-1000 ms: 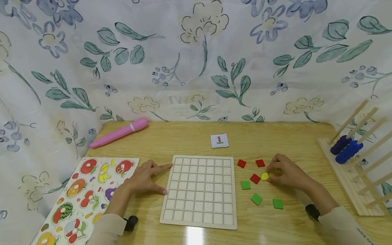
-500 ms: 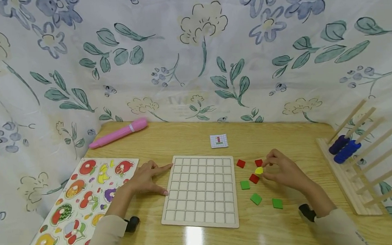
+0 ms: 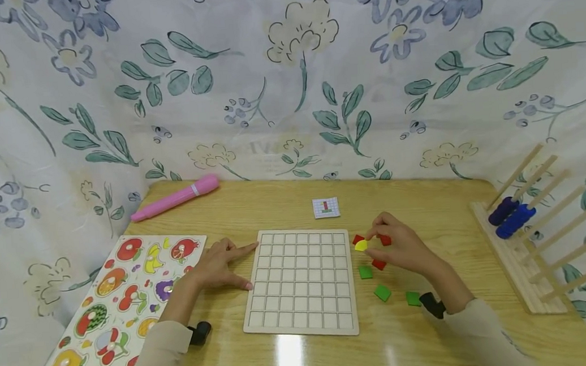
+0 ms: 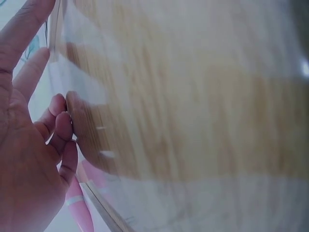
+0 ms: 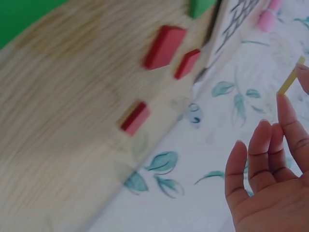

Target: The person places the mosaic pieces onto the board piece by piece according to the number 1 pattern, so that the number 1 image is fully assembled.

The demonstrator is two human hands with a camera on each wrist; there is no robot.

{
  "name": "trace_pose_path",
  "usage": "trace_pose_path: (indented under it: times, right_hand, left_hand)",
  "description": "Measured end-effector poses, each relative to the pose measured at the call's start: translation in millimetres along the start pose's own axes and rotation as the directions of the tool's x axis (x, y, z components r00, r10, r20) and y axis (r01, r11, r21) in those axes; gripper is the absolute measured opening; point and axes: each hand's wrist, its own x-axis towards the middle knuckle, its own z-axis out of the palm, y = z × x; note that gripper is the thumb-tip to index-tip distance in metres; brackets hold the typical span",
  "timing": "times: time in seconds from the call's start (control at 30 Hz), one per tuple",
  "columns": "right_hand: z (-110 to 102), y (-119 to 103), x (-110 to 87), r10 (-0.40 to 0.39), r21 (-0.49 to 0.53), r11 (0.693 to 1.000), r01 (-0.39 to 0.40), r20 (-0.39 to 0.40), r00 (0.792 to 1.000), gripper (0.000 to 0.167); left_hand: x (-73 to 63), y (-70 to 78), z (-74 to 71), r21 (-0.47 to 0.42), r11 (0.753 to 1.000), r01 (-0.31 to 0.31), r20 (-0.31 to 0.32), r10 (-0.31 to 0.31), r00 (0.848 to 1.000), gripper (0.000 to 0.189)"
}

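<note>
Your right hand pinches the yellow tile between thumb and finger, just right of the board. Your left hand grips nothing, its thumb and forefinger stretched out to the board's left edge. Red tiles and green tiles lie right of the board.

The thin yellow tile is pinched in the right hand, just right of the pale, flat-lying grid board.
</note>
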Motion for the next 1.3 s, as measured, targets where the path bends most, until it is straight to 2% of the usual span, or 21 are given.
trace_pose_path:
  times: [0.47, 0.6, 0.93, 1.3]
  right_hand:
    - [26, -32, 30.4, -0.014, 0.075, 0.997, 0.011, 0.044, 0.999, 0.018]
    - [35, -32, 34.1, -0.026, 0.120, 0.993, 0.021, 0.033, 0.999, 0.018]
    - [50, -34, 42.2, 0.004, 0.184, 0.983, -0.012, 0.041, 0.999, 0.017]
    - [62, -39, 52.1, -0.057, 0.238, 0.970, 0.051, 0.020, 0.998, 0.017]
  left_hand:
    - [-1.3, -4.1, -1.1, 0.001, 1.000, 0.002, -0.007, -0.002, 1.000, 0.098]
    - [-0.3, -4.5, 0.4, 0.002, 1.000, 0.003, -0.007, -0.003, 1.000, 0.098]
    - [2.7, -4.0, 3.7, 0.015, 1.000, 0.021, 0.000, -0.021, 1.000, 0.098]
    - [0.5, -1.5, 1.6, 0.011, 1.000, 0.023, -0.001, -0.023, 1.000, 0.098]
